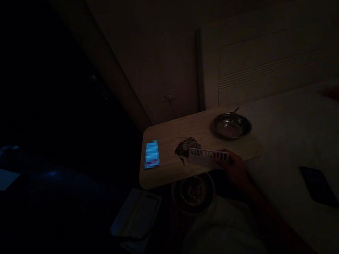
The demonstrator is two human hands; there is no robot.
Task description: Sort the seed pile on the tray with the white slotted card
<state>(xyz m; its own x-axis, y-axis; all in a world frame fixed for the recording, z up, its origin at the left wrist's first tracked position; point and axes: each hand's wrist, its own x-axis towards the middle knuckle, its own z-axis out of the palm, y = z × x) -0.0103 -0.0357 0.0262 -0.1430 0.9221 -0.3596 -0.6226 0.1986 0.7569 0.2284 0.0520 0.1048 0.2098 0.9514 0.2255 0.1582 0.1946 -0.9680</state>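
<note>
My right hand (232, 164) grips the right end of a long white plastic piece with a row of slots (205, 158), perhaps a small slotted tray. Its left end touches or overhangs a pile of small dark bits (187, 146), which could be seeds; the dim light hides their kind. Both are at a light wooden tabletop (167, 133). Behind my right hand, a round metal bowl (232, 126) stands on the same top, a thin handle sticking up at its rim. I cannot see my left hand in the dark.
A lit phone (151, 154) lies at the tabletop's left end. Below the front edge are a round container (194, 193) and a pale, flat, box-like thing (137, 220). To the right, a dark tablet or phone (319, 186) rests on the bed (280, 130). A wall socket (167, 96) holds a plug.
</note>
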